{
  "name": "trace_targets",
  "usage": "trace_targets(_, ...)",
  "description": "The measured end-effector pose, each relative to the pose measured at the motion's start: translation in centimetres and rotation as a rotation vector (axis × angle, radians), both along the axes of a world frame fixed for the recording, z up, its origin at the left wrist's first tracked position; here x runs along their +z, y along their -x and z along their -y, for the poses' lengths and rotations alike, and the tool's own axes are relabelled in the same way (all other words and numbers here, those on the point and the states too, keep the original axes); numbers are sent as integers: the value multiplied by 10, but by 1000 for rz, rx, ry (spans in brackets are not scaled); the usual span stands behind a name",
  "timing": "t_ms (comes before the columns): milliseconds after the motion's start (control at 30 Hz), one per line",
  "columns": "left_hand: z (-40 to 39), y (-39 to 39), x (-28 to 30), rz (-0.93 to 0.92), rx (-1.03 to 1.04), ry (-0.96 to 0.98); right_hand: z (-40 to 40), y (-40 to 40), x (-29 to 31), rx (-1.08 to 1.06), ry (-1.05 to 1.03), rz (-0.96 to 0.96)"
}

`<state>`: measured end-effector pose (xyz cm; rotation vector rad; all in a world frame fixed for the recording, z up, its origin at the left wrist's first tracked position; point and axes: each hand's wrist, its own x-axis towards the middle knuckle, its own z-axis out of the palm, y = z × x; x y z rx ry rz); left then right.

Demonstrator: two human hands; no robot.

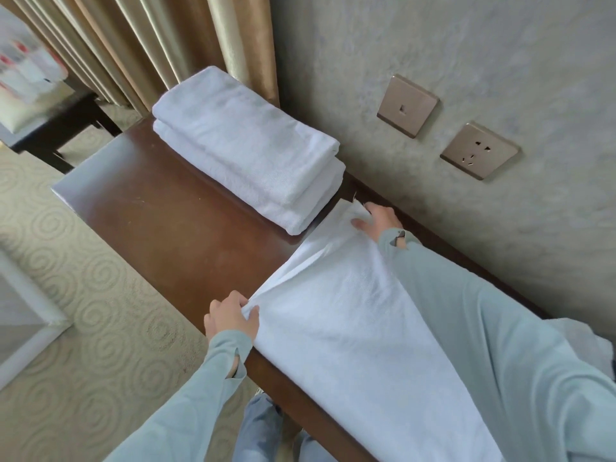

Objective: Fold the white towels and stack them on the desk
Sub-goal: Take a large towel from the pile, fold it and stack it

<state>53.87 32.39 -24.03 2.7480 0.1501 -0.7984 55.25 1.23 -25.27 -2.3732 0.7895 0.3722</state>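
A person in pale blue-green sleeves leans over a dark brown wooden worktop (pixel 160 221). The left hand (pixel 231 316), at the worktop's near edge, pinches one corner of a spread white towel (pixel 360 328), thumb on top and fingers (pixel 216 311) curled beneath the bunched cloth. The right hand (pixel 378 220), close to the far edge by the wall, grips the opposite corner, its fingers closed around a small fold of fabric. Between the two hands the towel's end is pulled taut, with creases fanning from each grip; the rest lies flat along the worktop's right part, partly under the right sleeve. Just beyond it, toward the far left corner, sits a stack of folded towels (pixel 246 148), two thick white bundles, neatly squared. No label or writing can be read on any towel.
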Motion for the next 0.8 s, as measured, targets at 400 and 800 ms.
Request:
trace_targets(400,-2,-3,-6,48,-167,28,-14,-18,-9,14,117,30)
trace_targets(800,0,7,-23,262,-546,-8,-54,-4,-31,-154,188,271)
